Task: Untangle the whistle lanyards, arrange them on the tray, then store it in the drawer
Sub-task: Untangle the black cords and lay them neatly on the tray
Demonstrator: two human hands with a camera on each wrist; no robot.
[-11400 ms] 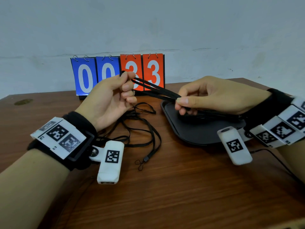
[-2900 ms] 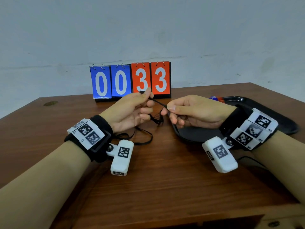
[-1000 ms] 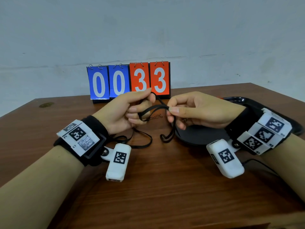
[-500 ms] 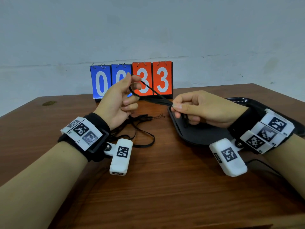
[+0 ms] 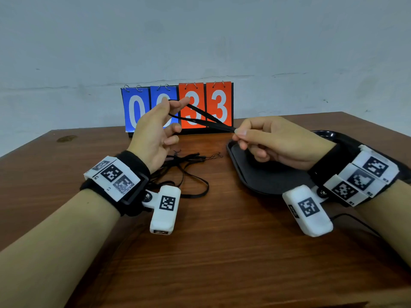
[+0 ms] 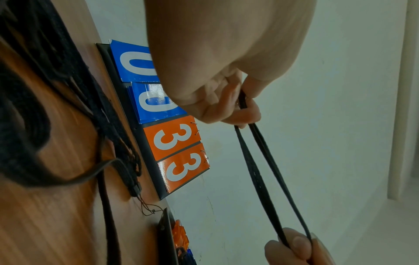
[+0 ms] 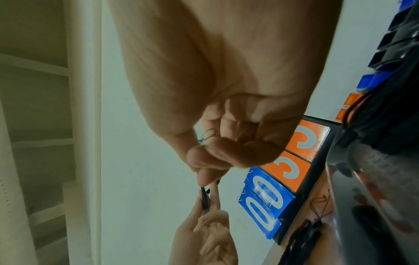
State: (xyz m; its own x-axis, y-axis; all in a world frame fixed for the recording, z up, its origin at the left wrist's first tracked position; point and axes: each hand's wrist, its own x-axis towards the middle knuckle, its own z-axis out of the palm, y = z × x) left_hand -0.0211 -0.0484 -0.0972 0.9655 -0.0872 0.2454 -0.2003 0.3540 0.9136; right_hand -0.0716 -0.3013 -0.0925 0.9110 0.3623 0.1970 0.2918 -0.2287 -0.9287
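A black lanyard [image 5: 201, 118] is stretched taut as a narrow loop between my two hands above the table. My left hand [image 5: 175, 102] is raised in front of the scoreboard, with the loop's end caught between thumb and forefinger [image 6: 242, 100]. My right hand [image 5: 236, 132] pinches the other end between thumb and forefinger over the near-left rim of the black tray [image 5: 242, 174]. A tangle of other black lanyards [image 5: 184, 165] lies on the wood below my left hand. Blue and orange whistles [image 7: 371, 80] lie in the tray behind my right wrist.
A flip scoreboard [image 5: 219, 105] reading 0033 stands at the back of the wooden table [image 5: 222, 252], against a pale wall. The table's front edge is close to my forearms. A thin cable [image 5: 360, 223] trails from my right wrist.
The lanyard hung slack between my hands a second ago; my left hand has since risen up and back, drawing it taut. My right hand has hardly moved.
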